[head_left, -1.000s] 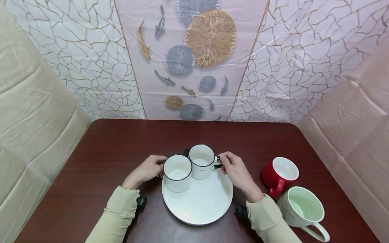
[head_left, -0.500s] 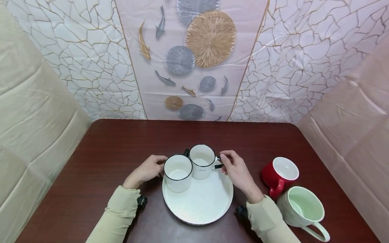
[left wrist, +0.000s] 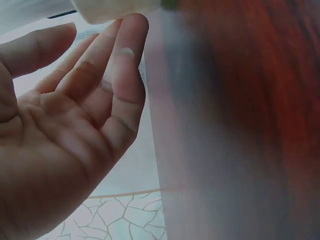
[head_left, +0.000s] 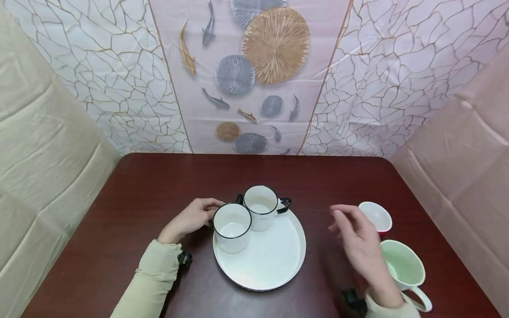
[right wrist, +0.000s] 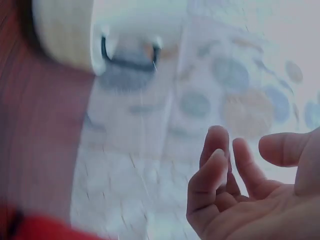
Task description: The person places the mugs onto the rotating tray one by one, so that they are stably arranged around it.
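Note:
A round white tray [head_left: 274, 260] bears two white mugs with black rims near its back left edge. My left hand [head_left: 191, 221] is beside the nearer white mug [head_left: 232, 240], thumb apart from the loosely bent fingers. In the left wrist view its fingertips [left wrist: 135, 25] reach a pale, blurred edge; whether they press on it is unclear. The farther white mug [head_left: 260, 220] points its black handle to the right, with no hand on it. Holding nothing, my right hand [head_left: 359, 240] hovers between tray and red mug [head_left: 375, 215], fingers loosely bent, partly covering that mug.
A pale green mug [head_left: 403, 263] stands in front of the red one at the right, its handle toward the front right. Dark brown tabletop [head_left: 159, 181] surrounds the tray. Beige fabric [head_left: 43, 154] hangs at both sides, and a patterned cloth [head_left: 246, 75] covers the back.
My right hand has let go of the farther white mug's handle and moved right, toward the red mug. My left hand stays by the nearer mug. The head view has tilted slightly.

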`<state>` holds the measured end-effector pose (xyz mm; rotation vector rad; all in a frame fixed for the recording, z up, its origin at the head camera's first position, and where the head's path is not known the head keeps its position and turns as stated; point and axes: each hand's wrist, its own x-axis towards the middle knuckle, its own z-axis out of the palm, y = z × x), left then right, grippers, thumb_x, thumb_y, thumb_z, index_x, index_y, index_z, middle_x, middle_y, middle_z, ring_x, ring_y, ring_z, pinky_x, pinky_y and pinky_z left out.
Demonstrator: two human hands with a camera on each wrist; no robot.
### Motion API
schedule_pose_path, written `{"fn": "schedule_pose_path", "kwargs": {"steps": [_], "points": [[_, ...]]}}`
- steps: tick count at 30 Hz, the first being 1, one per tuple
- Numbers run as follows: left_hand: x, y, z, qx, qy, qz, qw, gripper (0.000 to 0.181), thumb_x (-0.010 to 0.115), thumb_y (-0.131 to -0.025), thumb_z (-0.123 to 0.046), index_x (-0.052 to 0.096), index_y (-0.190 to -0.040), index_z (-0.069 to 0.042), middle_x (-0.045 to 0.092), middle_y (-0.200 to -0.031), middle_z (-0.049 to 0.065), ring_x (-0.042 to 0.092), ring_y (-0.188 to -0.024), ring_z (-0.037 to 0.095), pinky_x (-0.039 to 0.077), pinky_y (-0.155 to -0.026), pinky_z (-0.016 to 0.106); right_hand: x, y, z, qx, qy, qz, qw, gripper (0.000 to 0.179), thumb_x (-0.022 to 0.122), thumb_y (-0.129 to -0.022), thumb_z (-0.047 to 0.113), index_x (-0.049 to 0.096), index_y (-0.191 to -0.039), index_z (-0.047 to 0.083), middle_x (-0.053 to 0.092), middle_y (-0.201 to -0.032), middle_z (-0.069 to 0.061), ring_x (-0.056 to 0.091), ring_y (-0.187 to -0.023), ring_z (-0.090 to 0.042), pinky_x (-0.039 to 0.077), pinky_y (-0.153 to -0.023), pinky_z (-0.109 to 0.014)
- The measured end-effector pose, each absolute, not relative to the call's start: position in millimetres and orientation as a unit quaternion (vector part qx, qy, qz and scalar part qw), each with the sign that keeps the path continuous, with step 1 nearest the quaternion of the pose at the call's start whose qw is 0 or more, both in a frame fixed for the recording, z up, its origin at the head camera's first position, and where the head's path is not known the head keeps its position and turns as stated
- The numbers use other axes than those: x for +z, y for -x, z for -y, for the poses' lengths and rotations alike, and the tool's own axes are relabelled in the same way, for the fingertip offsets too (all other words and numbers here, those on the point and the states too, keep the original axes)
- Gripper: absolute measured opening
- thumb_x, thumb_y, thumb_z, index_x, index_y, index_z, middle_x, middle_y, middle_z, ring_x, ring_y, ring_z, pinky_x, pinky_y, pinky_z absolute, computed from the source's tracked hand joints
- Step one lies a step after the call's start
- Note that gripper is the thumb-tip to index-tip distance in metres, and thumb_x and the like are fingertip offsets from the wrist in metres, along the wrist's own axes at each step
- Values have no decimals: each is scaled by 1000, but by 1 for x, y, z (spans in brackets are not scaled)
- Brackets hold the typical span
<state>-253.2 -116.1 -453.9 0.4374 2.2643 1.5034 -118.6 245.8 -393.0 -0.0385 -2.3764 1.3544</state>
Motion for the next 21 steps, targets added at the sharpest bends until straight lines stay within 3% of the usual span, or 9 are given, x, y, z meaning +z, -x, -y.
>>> {"fn": "schedule_pose_path", "kwargs": {"steps": [4, 10, 13, 15, 18, 21], "points": [[-451, 257, 118, 514, -150, -824, 184, 25, 51, -98, -9, 68, -118, -7, 66, -88, 3, 57, -73, 21, 49, -63, 38, -383, 90, -275, 470, 61, 835, 279, 18, 56, -98, 5, 66, -112, -1, 67, -83, 2, 62, -68, -8, 49, -60, -15], [-452, 258, 118, 499, -145, -834, 185, 22, 58, -96, -15, 71, -113, -9, 66, -94, 4, 55, -66, 23, 47, -60, 36, -383, 55, -318, 491, 170, 757, 396, 19, 56, -96, 1, 66, -107, -10, 70, -82, 10, 63, -72, -3, 46, -60, -9], [-454, 257, 117, 504, -140, -829, 197, 23, 59, -96, -15, 70, -115, -7, 67, -87, 5, 58, -65, 23, 49, -60, 37, -390, 45, -332, 480, 212, 739, 422, 19, 57, -96, 3, 68, -105, -9, 69, -80, 15, 62, -71, 2, 44, -57, -7], [-454, 256, 116, 506, -137, -826, 206, 24, 60, -96, -14, 69, -117, -6, 66, -79, 5, 59, -63, 23, 49, -60, 36, -396, 39, -339, 449, 254, 753, 409, 18, 58, -96, 7, 71, -105, -1, 66, -80, 22, 59, -68, 5, 42, -57, -6], [-456, 255, 115, 505, -141, -825, 212, 26, 59, -96, -14, 67, -119, -4, 64, -72, 6, 60, -63, 22, 49, -60, 35, -405, 29, -348, 409, 320, 782, 345, 17, 61, -96, 17, 73, -107, 17, 58, -82, 33, 52, -70, 11, 36, -62, -4], [-457, 255, 115, 499, -142, -829, 206, 26, 60, -95, -15, 68, -118, -5, 66, -81, 6, 59, -64, 21, 48, -60, 34, -414, 19, -358, 390, 360, 800, 279, 16, 62, -95, 24, 71, -105, 33, 51, -79, 33, 45, -71, 12, 32, -62, -5]]}}
